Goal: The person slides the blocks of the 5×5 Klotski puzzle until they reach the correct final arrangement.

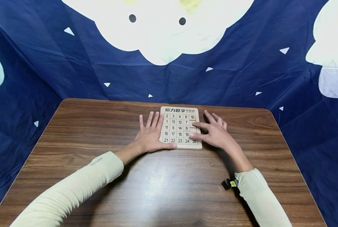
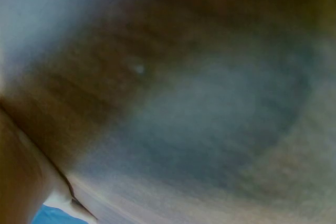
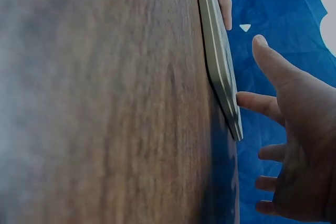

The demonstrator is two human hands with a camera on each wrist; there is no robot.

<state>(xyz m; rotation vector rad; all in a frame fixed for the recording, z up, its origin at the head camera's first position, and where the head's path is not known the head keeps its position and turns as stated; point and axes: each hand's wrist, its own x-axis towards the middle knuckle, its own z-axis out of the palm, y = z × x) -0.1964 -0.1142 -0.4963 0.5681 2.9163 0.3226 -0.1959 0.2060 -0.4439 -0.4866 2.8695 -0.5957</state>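
Observation:
A wooden number-slide puzzle board (image 1: 188, 147) lies flat near the table's far edge, with rows of numbered square tiles and printed characters along its top. My left hand (image 1: 150, 137) is spread, fingers along the board's left side and thumb along its near edge. From the right, my right hand (image 1: 217, 134) reaches over the rightmost column. Its index finger touches the board below the 10 tile (image 1: 192, 117), and the thumb is beside the 19 tile (image 1: 187, 134). That fingertip meets the board's top surface in the right wrist view. The fingers partly hide that column.
The brown wood-grain table (image 1: 157, 189) extends around the board. A blue cloth (image 1: 166, 78) with white clouds and triangles hangs behind and at both sides. A small black device (image 1: 226, 184) is strapped at the right wrist. The left wrist view is mostly blurred.

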